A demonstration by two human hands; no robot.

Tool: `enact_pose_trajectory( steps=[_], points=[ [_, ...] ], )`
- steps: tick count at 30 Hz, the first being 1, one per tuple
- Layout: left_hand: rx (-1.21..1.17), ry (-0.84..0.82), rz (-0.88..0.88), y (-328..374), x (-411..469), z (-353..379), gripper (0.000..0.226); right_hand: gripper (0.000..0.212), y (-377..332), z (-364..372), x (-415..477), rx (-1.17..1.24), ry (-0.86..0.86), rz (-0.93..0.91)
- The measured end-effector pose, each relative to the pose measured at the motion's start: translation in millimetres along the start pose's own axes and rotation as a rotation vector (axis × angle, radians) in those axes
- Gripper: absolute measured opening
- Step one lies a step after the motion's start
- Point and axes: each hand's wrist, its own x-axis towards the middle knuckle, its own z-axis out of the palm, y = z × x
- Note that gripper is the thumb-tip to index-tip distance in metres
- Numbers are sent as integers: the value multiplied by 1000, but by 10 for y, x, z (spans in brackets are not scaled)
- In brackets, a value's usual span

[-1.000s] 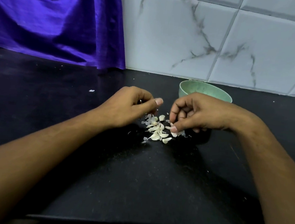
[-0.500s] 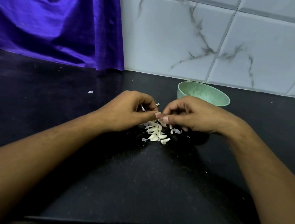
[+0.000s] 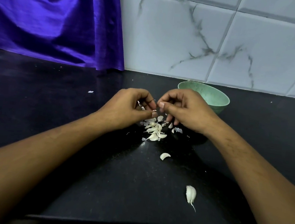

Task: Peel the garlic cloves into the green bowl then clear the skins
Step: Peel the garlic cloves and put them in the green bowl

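The left hand [image 3: 131, 108] and right hand [image 3: 186, 110] both pinch one small garlic clove [image 3: 154, 110] just above the clove pile [image 3: 155, 130], so I'd judge it best to grip the clove firmly, lift its skin by thumbnail, then drop it into the green bowl [image 3: 219, 104] at two o'clock from the pile.

The black bench [image 3: 37, 102] in front of me is glossy, with fine pale specks. Along the bench's back edge rises a wall of white tiles [image 3: 176, 34] veined in grey like marble. Over the bench's far left part hangs a shiny purple curtain [image 3: 53, 18], its hem meeting the bench top.
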Motion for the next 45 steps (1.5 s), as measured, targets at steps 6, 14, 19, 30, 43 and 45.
enact_pose_trajectory(
  steps=[6,14,19,30,43,45],
  points=[
    [14,4,58,53,-26,-9,12,1,11,-52,3,-100,27,4],
    [-21,-209,304,371,-192,186,19,7,26,-68,-1,-180,60,-16],
    [45,-320,414,501,-297,270,24,5,56,-39,-3,-146,27,-23],
    [44,-523,431,653,-439,448,28,9,-11,18,-66,-48,58,52],
    [-65,-575,451,606,-405,504,16,12,3,-28,-77,-68,58,63],
    [-58,-547,438,553,-352,456,13,11,18,-38,-68,-75,52,60]
  ],
)
